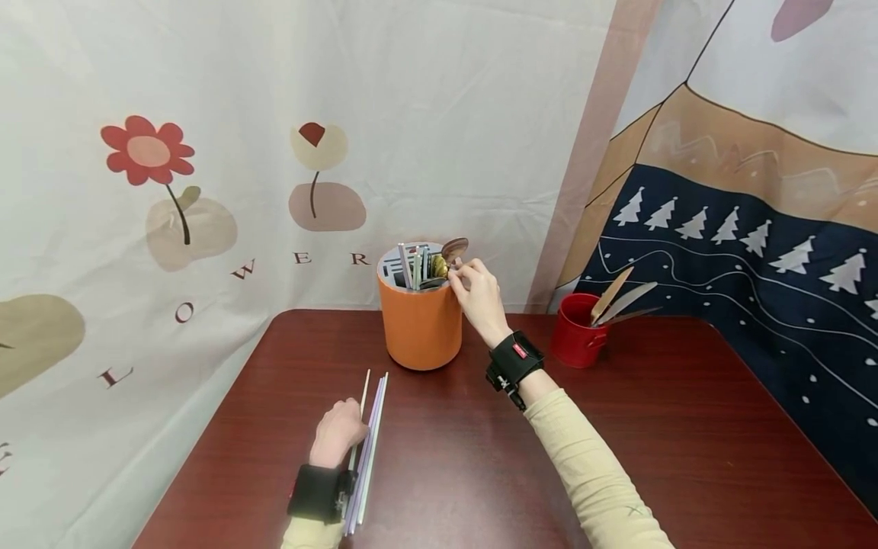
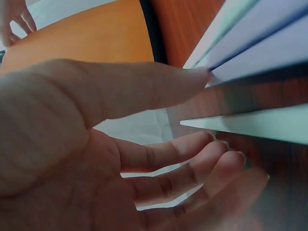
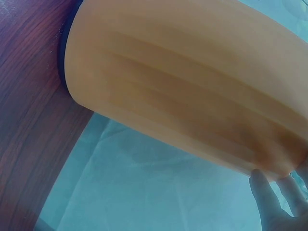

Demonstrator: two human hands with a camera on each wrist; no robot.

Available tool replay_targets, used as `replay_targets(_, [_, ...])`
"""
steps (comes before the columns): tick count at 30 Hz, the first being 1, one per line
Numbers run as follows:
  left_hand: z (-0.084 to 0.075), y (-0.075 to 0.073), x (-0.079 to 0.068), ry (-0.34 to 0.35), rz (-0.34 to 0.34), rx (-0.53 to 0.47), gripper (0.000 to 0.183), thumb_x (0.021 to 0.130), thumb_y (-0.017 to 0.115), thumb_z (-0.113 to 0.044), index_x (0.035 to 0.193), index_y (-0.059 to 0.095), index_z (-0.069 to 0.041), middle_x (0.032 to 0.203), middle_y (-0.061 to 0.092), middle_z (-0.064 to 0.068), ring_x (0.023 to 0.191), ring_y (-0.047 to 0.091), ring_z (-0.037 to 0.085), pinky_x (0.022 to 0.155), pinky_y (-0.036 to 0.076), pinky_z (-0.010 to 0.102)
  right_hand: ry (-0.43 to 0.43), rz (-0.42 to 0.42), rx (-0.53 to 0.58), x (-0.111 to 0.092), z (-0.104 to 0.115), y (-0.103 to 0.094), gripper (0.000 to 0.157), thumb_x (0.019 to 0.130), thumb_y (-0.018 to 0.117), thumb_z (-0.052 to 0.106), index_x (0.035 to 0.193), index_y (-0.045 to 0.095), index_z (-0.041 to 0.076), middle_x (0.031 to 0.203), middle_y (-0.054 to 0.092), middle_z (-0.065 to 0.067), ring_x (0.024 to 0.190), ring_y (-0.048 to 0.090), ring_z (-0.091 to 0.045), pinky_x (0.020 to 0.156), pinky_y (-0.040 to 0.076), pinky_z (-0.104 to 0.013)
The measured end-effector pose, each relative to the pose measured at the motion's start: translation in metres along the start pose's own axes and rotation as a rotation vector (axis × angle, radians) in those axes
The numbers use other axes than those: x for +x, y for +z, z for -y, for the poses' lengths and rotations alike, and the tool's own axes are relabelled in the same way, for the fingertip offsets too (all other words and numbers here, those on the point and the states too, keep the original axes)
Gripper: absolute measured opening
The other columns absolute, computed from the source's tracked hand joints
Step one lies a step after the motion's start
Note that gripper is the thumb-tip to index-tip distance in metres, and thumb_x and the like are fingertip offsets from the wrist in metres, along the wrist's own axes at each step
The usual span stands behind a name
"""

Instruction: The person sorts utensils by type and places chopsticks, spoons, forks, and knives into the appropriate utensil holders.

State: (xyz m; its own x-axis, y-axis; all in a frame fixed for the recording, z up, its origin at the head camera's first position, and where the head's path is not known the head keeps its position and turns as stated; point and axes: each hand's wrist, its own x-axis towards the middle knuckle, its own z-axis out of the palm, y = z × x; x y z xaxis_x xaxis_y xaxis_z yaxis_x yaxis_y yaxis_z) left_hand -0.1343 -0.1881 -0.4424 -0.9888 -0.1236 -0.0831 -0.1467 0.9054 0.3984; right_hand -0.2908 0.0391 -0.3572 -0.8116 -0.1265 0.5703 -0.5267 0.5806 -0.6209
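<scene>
In the head view, my left hand [image 1: 338, 433] is low over the table beside several pale green and lilac chopsticks [image 1: 370, 450]. The left wrist view shows its thumb against the lilac chopsticks [image 2: 269, 43], with the fingers loosely bent and apart from the thumb. One pale chopstick [image 2: 250, 124] lies separately between thumb and fingers. My right hand [image 1: 480, 299] is at the rim of an orange utensil holder [image 1: 420, 328], pinching a brown spoon [image 1: 455, 248] near its neck. Its fingertips [image 3: 260, 180] show at the holder's top edge; the spoon's lower part is hidden.
The holder's divided top [image 1: 391, 267] bears more upright utensils, some pale, one gold. To its right stands a red cup [image 1: 576, 332] with several knives [image 1: 624, 301] leaning out. A printed cloth [image 1: 446, 152] hangs behind the dark red table [image 1: 466, 457].
</scene>
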Motion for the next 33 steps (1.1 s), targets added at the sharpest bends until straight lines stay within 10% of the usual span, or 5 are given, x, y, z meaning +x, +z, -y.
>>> replay_targets(33, [-0.0068,0.0029,-0.0008,-0.073,0.051,-0.042,0.01,0.071,0.064,-0.006,0.065,0.058,-0.002,0.062,0.056,0.01,0.056,0.054,0.024,0.046,0.042,0.034,0.009,0.002,-0.002,0.0006,0.0003,0.0004,0.024,0.096,0.055,0.023,0.093,0.07,0.004,0.099,0.058,-0.009,0.091,0.063,-0.024,0.083,0.056,-0.035])
